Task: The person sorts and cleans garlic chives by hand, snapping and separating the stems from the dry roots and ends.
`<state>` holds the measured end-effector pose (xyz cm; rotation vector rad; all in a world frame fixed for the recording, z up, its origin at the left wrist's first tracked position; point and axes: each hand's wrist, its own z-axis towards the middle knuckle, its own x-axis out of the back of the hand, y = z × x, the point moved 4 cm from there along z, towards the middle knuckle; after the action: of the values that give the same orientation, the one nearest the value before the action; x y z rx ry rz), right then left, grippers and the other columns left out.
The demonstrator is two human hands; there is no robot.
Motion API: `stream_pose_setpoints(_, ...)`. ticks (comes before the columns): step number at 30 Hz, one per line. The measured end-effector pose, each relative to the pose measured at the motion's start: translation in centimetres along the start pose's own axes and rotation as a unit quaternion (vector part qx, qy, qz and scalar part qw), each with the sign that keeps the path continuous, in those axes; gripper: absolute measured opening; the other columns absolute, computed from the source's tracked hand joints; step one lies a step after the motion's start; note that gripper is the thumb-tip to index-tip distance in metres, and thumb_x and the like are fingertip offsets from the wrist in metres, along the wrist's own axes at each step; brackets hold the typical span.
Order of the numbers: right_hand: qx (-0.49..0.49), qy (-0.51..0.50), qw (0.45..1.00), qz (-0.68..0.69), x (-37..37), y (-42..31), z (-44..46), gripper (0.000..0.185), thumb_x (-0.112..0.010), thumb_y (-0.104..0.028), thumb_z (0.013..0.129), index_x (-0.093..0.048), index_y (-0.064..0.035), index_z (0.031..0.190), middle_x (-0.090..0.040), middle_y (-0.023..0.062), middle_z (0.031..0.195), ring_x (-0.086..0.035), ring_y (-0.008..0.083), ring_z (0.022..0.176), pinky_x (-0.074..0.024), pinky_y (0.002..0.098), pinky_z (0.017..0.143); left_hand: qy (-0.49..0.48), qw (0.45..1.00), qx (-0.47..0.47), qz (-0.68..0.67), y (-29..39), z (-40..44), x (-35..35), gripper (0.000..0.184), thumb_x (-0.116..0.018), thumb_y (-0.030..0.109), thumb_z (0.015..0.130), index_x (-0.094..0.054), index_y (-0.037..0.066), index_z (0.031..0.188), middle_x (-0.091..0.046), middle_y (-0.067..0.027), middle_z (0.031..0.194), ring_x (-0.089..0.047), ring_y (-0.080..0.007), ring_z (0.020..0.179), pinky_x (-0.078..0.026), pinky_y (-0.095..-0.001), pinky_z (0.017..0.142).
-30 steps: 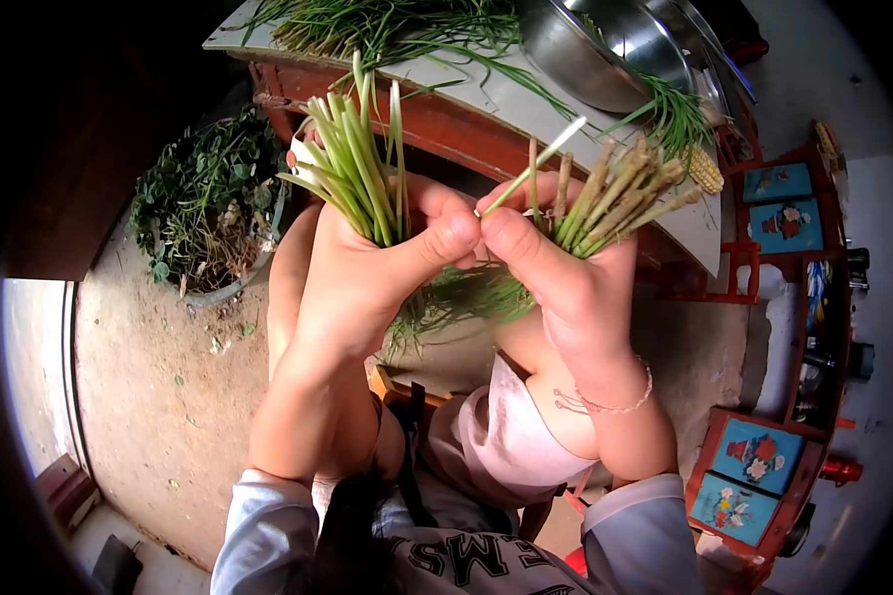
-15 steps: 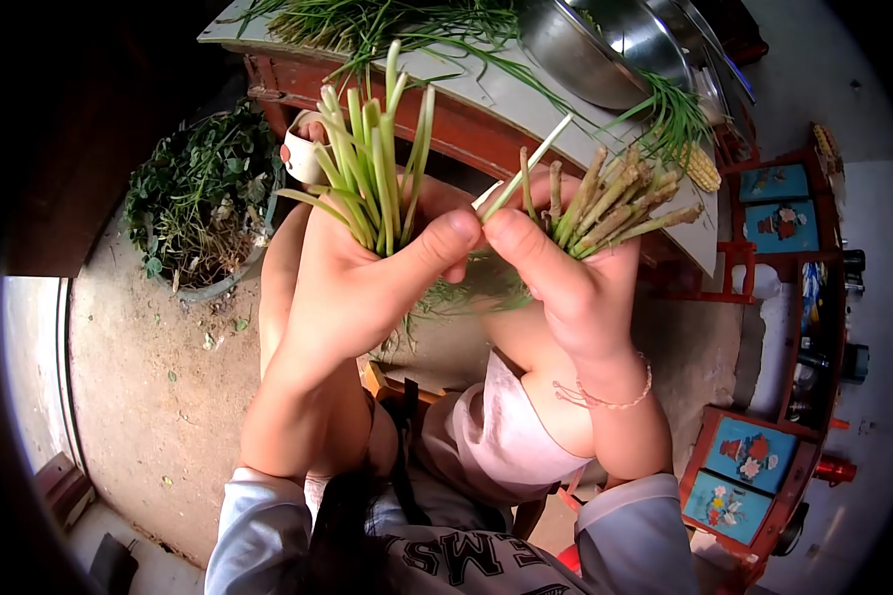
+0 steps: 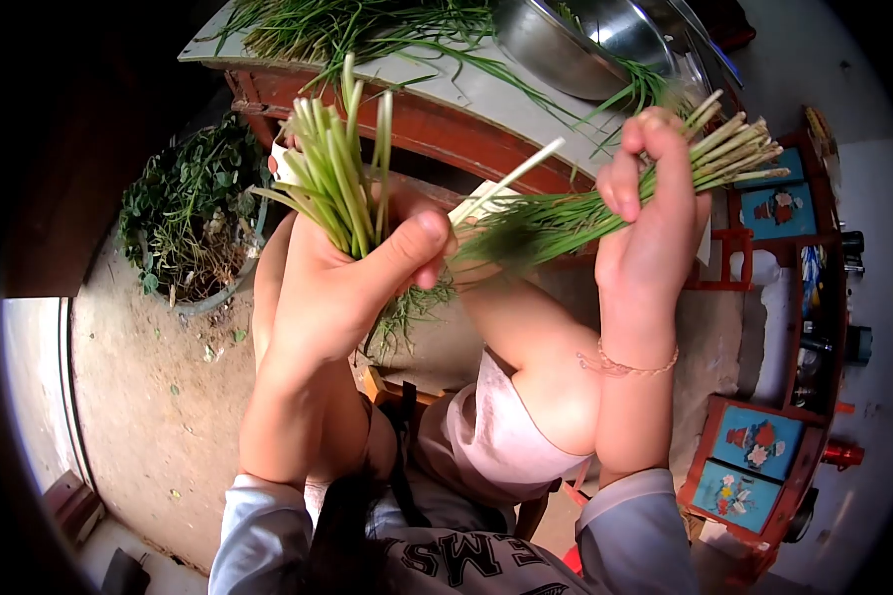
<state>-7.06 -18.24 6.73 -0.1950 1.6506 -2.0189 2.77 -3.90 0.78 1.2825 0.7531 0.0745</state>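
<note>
My left hand (image 3: 332, 288) is closed around a bunch of chives (image 3: 332, 183) whose clean, pale-green stem ends point up. A single white stalk (image 3: 516, 178) sticks out to the right between its thumb and fingers. To the right, my right hand (image 3: 655, 213) grips a second bunch of chives (image 3: 556, 223). The brownish stem ends of that bunch point right, and its green leaves trail left toward my left hand. Some leaf tips hang below my left hand.
A white-topped red table (image 3: 442, 84) stands ahead, bearing a pile of chives (image 3: 357, 30) and a steel bowl (image 3: 575, 64). On the floor at left is a tub (image 3: 213, 302) of leafy greens (image 3: 184, 188). A cabinet with painted blue doors (image 3: 754, 441) stands at right.
My right hand has moved up and right, away from my left hand, and turned its bunch from upright to sideways. The single white stalk stays in my left hand.
</note>
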Motion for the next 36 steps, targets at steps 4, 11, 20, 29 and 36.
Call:
stream_pose_setpoints(4,-0.007,0.014,1.0,0.026,1.0,0.3,0.1,0.015,-0.053,-0.008,0.074,-0.047,-0.0053,0.06,-0.047,0.0,0.058,-0.031,0.0014,0.04,-0.0231,0.0169,0.038,0.027,1.0,0.008,0.009,0.1,0.0,0.3,0.011,-0.055,0.01,0.08,-0.053,-0.001,0.077,-0.054,-0.0033,0.066,-0.048,-0.0072,0.054,-0.037,-0.0173,0.048)
stream_pose_setpoints(11,-0.078,-0.178,0.98,-0.043,-2.8,1.6,-2.9,0.014,-0.062,-0.011,0.074,-0.059,0.0019,0.079,-0.059,0.0058,0.072,-0.054,0.0093,0.063,-0.0427,0.0214,0.054,0.012,0.999,0.034,-0.024,-0.8,0.3,-0.1,0.018,-0.053,0.016,0.08,-0.048,-0.001,0.085,-0.048,-0.0046,0.068,-0.042,-0.0084,0.051,-0.034,-0.0201,0.044)
stream_pose_setpoints(20,-0.168,-0.252,0.953,-0.013,-4.6,0.9,-4.2,0.012,-0.061,-0.008,0.074,-0.056,0.0013,0.077,-0.053,0.0029,0.056,-0.046,0.0073,0.039,-0.0347,0.0179,0.032,-0.12,0.987,0.052,-0.09,-1.0,-0.1,-1.6,0.026,-0.055,0.013,0.081,-0.046,-0.001,0.1,-0.055,-0.0058,0.068,-0.05,-0.0102,0.054,-0.041,-0.0201,0.048)
stream_pose_setpoints(29,-0.182,-0.169,0.967,-0.053,-2.7,1.9,-3.1,0.014,-0.06,-0.011,0.073,-0.059,-0.002,0.083,-0.051,-0.0036,0.062,-0.037,0.0013,0.048,-0.0259,0.0169,0.042,-0.073,0.995,0.032,-0.061,-1.4,0.8,0.5,0.04,-0.032,0.032,0.09,-0.054,0.0,0.08,-0.046,-0.0002,0.056,-0.041,-0.0073,0.052,-0.035,-0.0196,0.052)
stream_pose_setpoints(36,-0.327,-0.295,0.895,0.069,-2.9,3.3,-4.5,0.024,-0.045,-0.007,0.074,-0.044,-0.0008,0.096,-0.046,0.0038,0.075,-0.033,0.0035,0.048,-0.0252,0.0174,0.042,0.101,0.987,-0.094,-0.08,-0.5,1.8,3.8,0.029,-0.032,0.022,0.089,-0.051,0.001,0.084,-0.045,-0.002,0.06,-0.052,-0.0146,0.071,-0.041,-0.0283,0.071)
